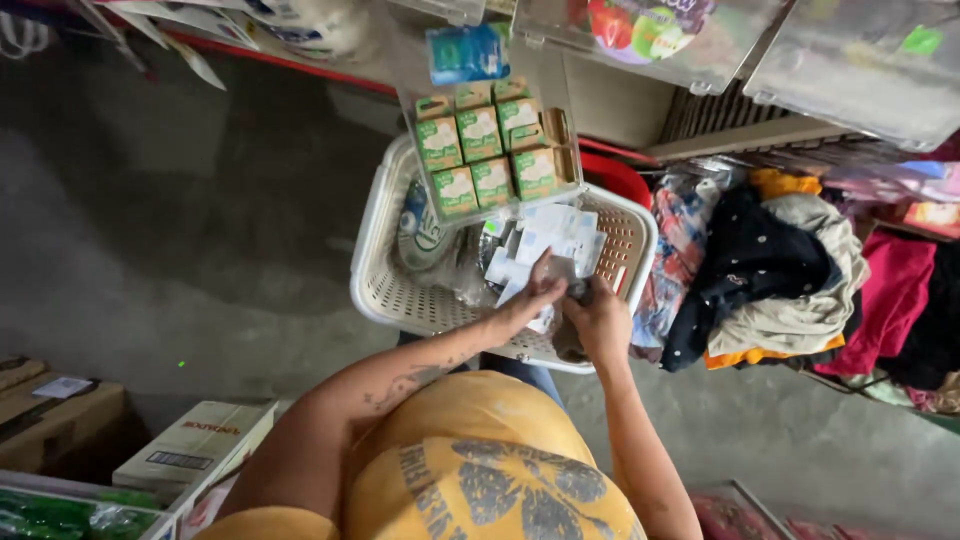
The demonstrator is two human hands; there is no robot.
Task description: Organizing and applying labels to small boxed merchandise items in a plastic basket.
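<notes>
Over the near rim of a white perforated basket point(385, 290) we see both hands meet. Our left hand point(527, 300) reaches in from the lower left, fingers curled around a thin white packet point(543, 318); our right hand point(598, 318) sits just beside it, touching it, closed on a small dark item point(579, 290) that we cannot make out clearly. The packet's long axis seems to run from the hands up and away, toward the far side of the basket, though most of it is hidden by the fingers.

Just beyond the hands lies a loose heap of white and pale blue packets point(550, 238), tilted at mixed angles inside the basket. Farther off, a clear plastic case of green and white cartons point(480, 150) stands across the basket's far rim, its long side running left to right. Left of the hands, inside the basket, rests a round bluish package point(418, 225). Right of the hands hangs a bundle of folded clothes point(770, 270), well apart from the basket's contents. Below the left arm lie cardboard boxes point(190, 445) on the concrete floor point(200, 250).
</notes>
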